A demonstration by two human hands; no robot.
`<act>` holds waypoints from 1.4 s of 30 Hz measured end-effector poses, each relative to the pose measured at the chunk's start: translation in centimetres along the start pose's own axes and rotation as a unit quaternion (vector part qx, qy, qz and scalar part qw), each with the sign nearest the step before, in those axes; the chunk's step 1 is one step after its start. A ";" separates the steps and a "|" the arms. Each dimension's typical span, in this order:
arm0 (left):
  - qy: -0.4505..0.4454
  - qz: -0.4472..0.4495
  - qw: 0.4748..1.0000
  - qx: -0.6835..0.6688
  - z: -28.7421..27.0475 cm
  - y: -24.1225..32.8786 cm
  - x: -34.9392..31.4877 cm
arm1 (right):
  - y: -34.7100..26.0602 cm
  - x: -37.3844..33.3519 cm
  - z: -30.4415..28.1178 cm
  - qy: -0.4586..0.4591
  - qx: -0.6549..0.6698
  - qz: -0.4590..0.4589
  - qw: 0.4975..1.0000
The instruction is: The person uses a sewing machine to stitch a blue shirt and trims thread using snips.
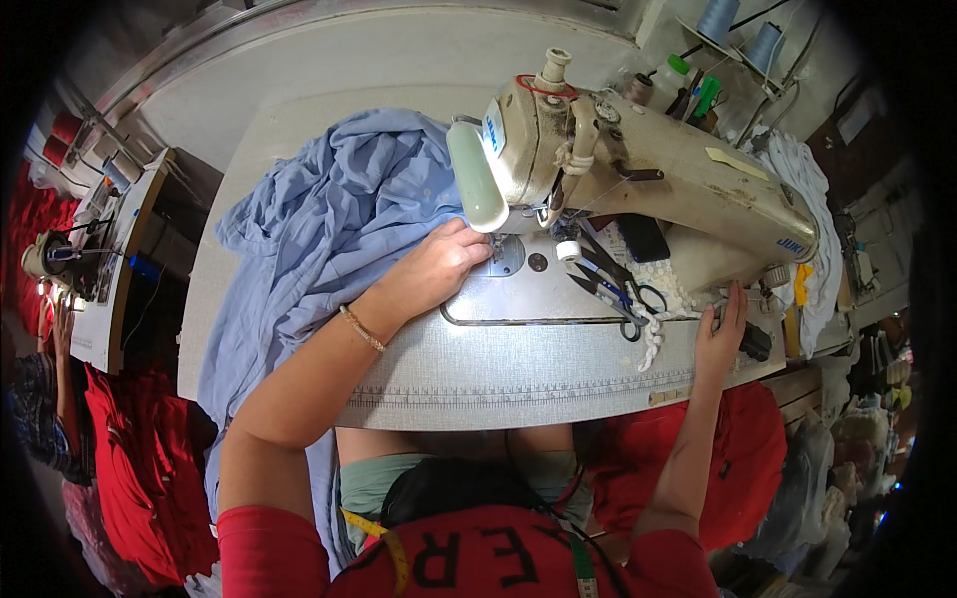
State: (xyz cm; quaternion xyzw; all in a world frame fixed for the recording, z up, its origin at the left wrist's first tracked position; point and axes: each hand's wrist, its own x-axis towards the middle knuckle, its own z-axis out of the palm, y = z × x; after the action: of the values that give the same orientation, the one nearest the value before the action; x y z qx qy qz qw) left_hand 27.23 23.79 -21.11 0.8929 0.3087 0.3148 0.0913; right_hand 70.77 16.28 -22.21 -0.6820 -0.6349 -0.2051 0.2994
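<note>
A beige sewing machine (638, 164) stands on the table, its arm running to the right. My left hand (444, 264) is closed on the edge of a light blue garment (349, 189) beside the needle area and the metal needle plate (506, 257). The garment lies bunched left of the machine and hangs over the table's front edge. My right hand (722, 334) rests at the right end of the machine base, fingers stretched out and slightly apart, near a dark object (755, 344). Nothing shows in its grasp.
Scissors (623, 294), a dark phone-like object (643, 237) and a white braided cord (650, 344) lie under the machine arm. A measuring strip (498, 396) runs along the table's front. Thread cones (766, 45) stand at the back right. Another person's hand (62, 324) works far left.
</note>
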 end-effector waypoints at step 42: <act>0.005 -0.008 1.000 -0.006 -0.3 0.5 -0.5 | -0.5 -0.7 -0.2 -0.059 -0.102 0.035 0.992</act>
State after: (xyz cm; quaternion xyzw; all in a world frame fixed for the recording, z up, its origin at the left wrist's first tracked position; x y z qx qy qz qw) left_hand 26.95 23.03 -20.94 0.8883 0.3141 0.3205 0.0979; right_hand 70.26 15.61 -22.48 -0.7419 -0.6028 -0.2174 0.1973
